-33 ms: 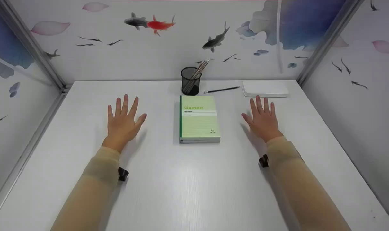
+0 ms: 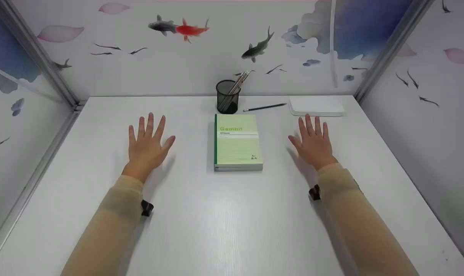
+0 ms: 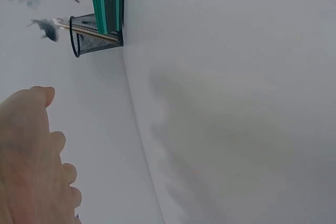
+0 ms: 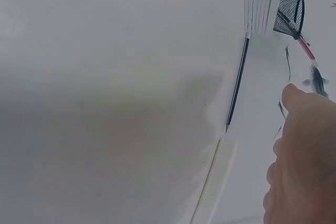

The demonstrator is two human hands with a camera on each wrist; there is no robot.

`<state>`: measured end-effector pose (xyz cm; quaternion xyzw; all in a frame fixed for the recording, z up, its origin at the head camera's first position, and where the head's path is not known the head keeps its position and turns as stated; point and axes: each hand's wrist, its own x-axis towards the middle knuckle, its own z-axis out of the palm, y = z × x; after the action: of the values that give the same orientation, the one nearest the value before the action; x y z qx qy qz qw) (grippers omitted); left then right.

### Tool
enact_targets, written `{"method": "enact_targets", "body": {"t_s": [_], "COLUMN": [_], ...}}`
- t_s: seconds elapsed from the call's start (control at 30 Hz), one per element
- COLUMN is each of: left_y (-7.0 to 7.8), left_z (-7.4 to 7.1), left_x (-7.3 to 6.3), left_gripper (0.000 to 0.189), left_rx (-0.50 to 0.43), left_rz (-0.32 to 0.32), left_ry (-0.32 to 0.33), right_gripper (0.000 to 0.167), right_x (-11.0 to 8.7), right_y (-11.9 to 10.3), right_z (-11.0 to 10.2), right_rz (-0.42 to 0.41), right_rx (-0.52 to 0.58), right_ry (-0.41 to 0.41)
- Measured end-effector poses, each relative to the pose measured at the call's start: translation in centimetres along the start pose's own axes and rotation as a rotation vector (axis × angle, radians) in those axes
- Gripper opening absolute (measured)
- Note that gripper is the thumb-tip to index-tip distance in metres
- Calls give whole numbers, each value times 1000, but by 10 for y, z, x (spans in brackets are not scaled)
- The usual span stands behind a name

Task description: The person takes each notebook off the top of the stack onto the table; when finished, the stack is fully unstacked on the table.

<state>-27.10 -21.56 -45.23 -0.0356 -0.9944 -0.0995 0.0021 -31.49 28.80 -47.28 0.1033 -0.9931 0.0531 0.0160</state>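
Note:
A stack of green-covered notebooks (image 2: 237,149) marked "Gambit" lies in the middle of the white table. To its left, my left hand (image 2: 145,149) is held palm down with fingers spread, its shadow falling on the tabletop. My right hand (image 2: 314,143) is spread likewise on the other side, its fingertips near the front edge of a flat white case (image 2: 316,105). Neither hand holds anything. The left wrist view shows the stack's green spines (image 3: 107,3); the right wrist view shows its pale page edges (image 4: 260,3).
Behind the notebooks stands a black mesh pen cup (image 2: 227,109) with several pencils leaning in it. A dark pencil (image 2: 265,107) lies between the cup and the white case. Printed wall panels (image 2: 140,73) with fish border the table at the back and sides.

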Motion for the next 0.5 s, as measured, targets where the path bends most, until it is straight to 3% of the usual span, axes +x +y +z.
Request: {"method": "enact_targets", "body": {"t_s": [0.23,0.37,0.5], "left_y": [10,24,43], "left_z": [2,5,11], "left_x": [-2,-3,-3], "left_gripper": [74,73,70], "left_rx": [-9,-42,-88], "left_rz": [58,99,131], "left_ry": [37,56,68], "right_gripper": [73,58,51], "right_x": [1,-1,3], "right_y": [-15,-34,-55], "right_z": [-1,0,-1], "right_rz": [-74,-107,-182], "right_rx": [13,190,442], "right_ry": [36,72,48]}}
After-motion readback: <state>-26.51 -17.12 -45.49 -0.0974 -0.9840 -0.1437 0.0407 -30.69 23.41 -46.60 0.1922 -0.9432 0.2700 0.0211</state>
